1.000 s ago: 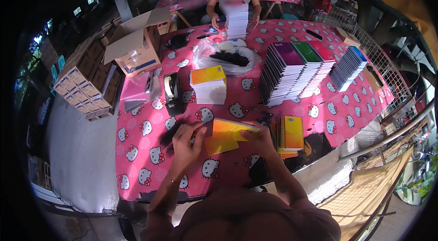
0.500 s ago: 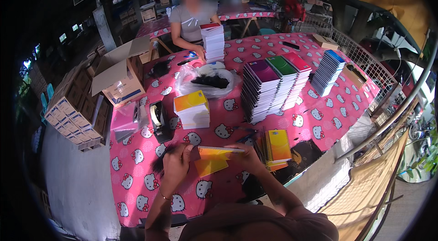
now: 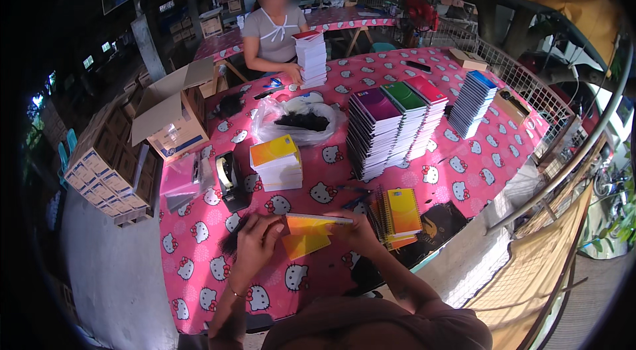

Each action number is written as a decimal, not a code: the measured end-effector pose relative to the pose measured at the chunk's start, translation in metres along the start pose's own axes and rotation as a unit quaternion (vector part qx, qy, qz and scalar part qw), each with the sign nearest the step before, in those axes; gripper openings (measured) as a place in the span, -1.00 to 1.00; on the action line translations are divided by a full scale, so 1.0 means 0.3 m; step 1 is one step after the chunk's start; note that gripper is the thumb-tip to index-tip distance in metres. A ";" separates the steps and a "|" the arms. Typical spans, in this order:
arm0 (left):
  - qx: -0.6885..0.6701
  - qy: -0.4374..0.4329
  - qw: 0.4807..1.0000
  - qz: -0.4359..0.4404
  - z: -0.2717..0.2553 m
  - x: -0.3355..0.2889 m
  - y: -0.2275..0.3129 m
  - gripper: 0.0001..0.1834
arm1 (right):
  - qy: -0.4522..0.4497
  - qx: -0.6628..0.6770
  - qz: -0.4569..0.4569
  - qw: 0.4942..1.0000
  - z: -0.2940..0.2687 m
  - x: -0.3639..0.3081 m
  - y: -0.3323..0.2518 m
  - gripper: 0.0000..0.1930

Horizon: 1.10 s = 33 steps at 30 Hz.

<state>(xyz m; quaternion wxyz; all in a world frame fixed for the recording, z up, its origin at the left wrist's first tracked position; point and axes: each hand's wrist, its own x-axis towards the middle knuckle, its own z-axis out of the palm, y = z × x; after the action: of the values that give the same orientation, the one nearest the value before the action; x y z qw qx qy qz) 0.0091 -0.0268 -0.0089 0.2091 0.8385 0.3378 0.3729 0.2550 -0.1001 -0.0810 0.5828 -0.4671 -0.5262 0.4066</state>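
Observation:
A yellow-orange notebook point(image 3: 311, 223) is held nearly edge-on above the near part of the table, its white page edge facing up. My right hand point(image 3: 356, 233) grips its right end, thumb on the near side. At the other end, my left hand point(image 3: 258, 241) has bent fingers against the notebook's left corner, thumb curled toward them; the exact contact is hard to see. Below lies a flat yellow-orange sheet or cover point(image 3: 306, 245). Spiral-bound yellow notebooks point(image 3: 403, 211) lie right of my right hand. Beyond my left hand stands a black tape dispenser point(image 3: 230, 181).
A stack of yellow-topped white pads point(image 3: 277, 164) stands ahead, before a plastic bag point(image 3: 265, 118) of black pieces. Tall notebook stacks point(image 3: 381, 131) rise centre-right, with a blue-topped stack point(image 3: 472, 103) farther right. An open carton point(image 3: 175, 121) sits left. Across the table, a person point(image 3: 275, 35) touches a pad stack point(image 3: 310, 61).
My left thumb has lifted from the notebook's left end, and the hand has shifted slightly. My right hand stays on the right end. The person opposite sits more upright.

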 end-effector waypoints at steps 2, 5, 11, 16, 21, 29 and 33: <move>0.014 0.027 0.999 -0.010 0.030 -0.017 -0.016 -0.77 | -0.004 -0.004 0.004 1.000 0.001 0.000 -0.005 -0.71; 0.080 0.085 0.992 0.046 0.053 -0.019 -0.024 -0.79 | -0.012 -0.007 0.018 1.000 -0.005 -0.001 -0.008 -0.71; 0.040 0.082 0.995 0.050 0.053 -0.009 -0.002 -0.78 | -0.020 0.006 0.031 0.999 -0.010 -0.002 0.007 -0.70; -0.029 0.073 0.997 0.013 0.052 -0.009 0.027 -0.78 | -0.028 -0.016 0.013 0.999 -0.009 -0.004 -0.014 -0.69; -0.011 -0.012 0.999 0.049 -0.004 0.018 0.035 -0.79 | -0.045 -0.016 0.037 0.998 -0.018 -0.008 -0.006 -0.70; 0.020 -0.057 0.996 0.071 -0.024 0.036 0.030 -0.82 | -0.064 -0.016 0.022 0.998 -0.015 -0.007 -0.025 -0.70; 0.008 -0.086 0.994 0.066 -0.034 0.038 0.039 -0.82 | -0.081 -0.020 0.012 0.996 -0.019 -0.010 -0.019 -0.71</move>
<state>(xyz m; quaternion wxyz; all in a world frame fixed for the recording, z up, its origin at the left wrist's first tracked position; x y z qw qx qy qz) 0.0117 -0.0256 0.0100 0.2056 0.8895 0.2657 0.3098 0.2602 -0.1049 -0.0762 0.5236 -0.4504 -0.5740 0.4398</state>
